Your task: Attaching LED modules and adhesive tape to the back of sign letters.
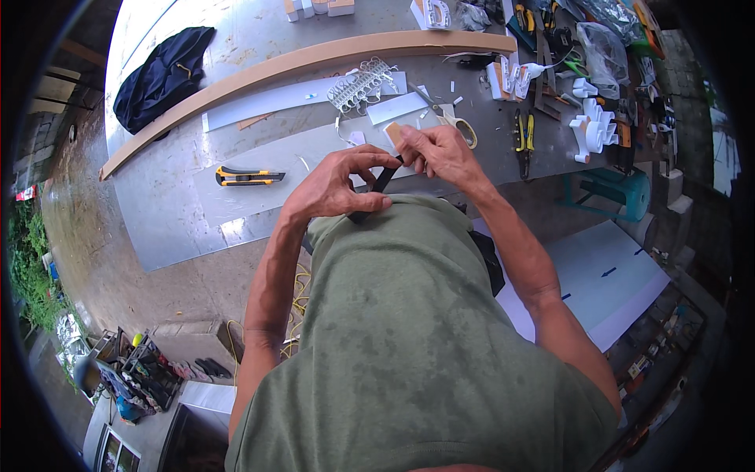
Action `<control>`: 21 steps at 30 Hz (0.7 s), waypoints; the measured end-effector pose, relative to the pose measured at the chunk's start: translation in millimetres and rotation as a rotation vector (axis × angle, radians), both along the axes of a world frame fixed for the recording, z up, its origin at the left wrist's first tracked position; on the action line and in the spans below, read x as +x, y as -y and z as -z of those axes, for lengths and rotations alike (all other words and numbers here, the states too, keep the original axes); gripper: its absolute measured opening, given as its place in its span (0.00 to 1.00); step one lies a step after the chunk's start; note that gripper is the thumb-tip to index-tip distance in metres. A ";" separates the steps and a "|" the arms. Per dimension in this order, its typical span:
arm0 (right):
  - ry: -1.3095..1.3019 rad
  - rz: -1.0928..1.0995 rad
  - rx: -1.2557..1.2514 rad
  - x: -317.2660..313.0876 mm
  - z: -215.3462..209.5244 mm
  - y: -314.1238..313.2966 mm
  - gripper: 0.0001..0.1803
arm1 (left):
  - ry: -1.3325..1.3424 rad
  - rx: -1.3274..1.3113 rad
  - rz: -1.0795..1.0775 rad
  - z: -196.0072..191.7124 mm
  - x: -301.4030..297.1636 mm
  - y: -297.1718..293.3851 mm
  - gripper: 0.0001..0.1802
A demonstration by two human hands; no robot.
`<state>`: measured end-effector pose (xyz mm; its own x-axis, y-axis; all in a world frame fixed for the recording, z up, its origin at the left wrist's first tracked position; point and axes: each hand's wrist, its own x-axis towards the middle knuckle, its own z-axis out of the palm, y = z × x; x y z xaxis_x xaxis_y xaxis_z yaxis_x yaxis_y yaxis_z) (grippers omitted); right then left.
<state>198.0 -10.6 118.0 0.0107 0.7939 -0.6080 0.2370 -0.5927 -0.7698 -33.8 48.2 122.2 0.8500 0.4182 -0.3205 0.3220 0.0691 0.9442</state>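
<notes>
My right hand (442, 151) is closed, its fingertips at the upper end of a narrow black strip (383, 179) just above my shirt front. My left hand (334, 182) curls round the lower part of the strip, thumb below and fingers above. A small tan-faced piece with a white edge (394, 134) shows by my right thumb; I cannot tell whether it is held or lies on the table. Just beyond my hands lie a white strip (397, 108), a bundle of white LED modules (362, 85) and cream-handled scissors (467, 131).
A yellow-and-black utility knife (248, 176) lies left on the metal table (157, 224). A long tan bar (307, 60) crosses behind, near dark cloth (163, 77). Yellow-handled pliers (524, 134) and white cut shapes (595, 128) are at right, above a teal stool (625, 197).
</notes>
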 end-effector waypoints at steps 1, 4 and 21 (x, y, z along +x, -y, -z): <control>0.026 0.211 0.031 1.3 8.3 7.1 0.18 | 0.016 0.004 0.010 1.5 1.6 1.4 0.35; 0.595 0.183 0.452 52.2 62.8 22.2 0.14 | 0.014 -0.059 -0.016 3.8 -2.0 0.4 0.35; -0.022 0.077 0.044 91.5 44.0 50.4 0.15 | 0.250 -0.109 -0.357 -6.0 -20.3 -5.1 0.58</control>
<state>289.5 -61.0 74.0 0.0602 0.8172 -0.5733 0.1747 -0.5741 -0.8000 -54.1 53.4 128.2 0.7154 0.6746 -0.1820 0.0224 0.2382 0.9709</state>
